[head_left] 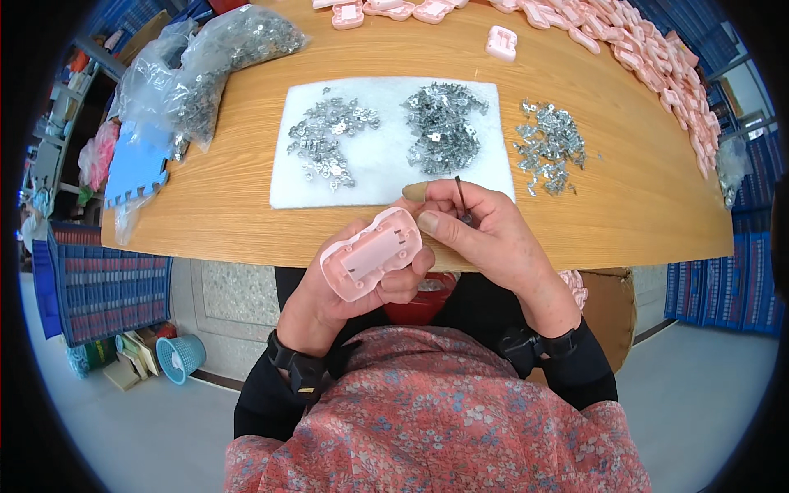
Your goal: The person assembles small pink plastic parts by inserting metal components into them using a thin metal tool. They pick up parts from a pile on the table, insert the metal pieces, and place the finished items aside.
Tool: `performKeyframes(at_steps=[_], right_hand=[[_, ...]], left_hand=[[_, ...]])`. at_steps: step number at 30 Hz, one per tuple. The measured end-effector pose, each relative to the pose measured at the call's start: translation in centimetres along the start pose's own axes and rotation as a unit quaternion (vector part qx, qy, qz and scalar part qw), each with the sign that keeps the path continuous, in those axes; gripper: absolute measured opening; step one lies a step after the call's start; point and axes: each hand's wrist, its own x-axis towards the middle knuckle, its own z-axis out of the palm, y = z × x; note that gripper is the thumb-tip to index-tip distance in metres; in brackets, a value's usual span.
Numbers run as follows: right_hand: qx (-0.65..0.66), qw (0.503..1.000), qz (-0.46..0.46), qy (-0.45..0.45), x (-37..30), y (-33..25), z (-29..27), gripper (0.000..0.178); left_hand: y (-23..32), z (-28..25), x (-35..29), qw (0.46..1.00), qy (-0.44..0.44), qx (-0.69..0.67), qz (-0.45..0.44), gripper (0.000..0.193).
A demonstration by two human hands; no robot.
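Bright lt, fisheye bend, dk corners, rim prob. soft

A big wooden table (209, 209) is standing in the room, and a pale grey floor (148, 419) is showing around it. Blue crates (113, 287) are sitting in a pile on the left, and more blue crates (723, 283) are standing on the right. A little light-blue basket (182, 359) (tiny holes are dotting it) is resting on the floor.
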Motion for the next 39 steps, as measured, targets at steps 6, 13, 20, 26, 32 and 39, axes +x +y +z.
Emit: performKeyframes(at_steps=[6, 13, 20, 26, 32, 39], right_hand=[[0.018, 0.998, 0.064, -0.014, -1.5, -0.8, -0.4, 0.027], [0.005, 0.996, 0.059, 0.065, -6.1, -1.1, -4.0, 0.023], [0.002, 0.955, 0.108, 0.275, -20.0, 3.0, -15.9, 0.026], [-0.08, 0.915, 0.104, 0.381, -26.7, 4.9, -19.9, 0.024], [0.065, 0.94, 0.05, 0.332, -22.0, 2.3, -13.3, 0.023], [0.009, 0.953, 0.047, 0.298, -19.7, 2.6, -10.9, 0.018]], left_hand=[[-1.9, 0.4, 1.1, 0.999, 0.022, 0.019, -0.028, 0.048], [-3.5, 1.8, 2.8, 0.97, 0.02, 0.234, -0.061, 0.054], [-3.7, 4.5, 1.9, 0.913, 0.08, 0.38, -0.121, 0.05], [-3.4, 4.5, 1.2, 0.901, 0.064, 0.425, -0.054, 0.046], [-8.3, 6.4, 5.2, 0.838, 0.071, 0.532, -0.099, 0.044], [-11.0, 6.4, 8.2, 0.825, 0.06, 0.554, -0.093, 0.046]])
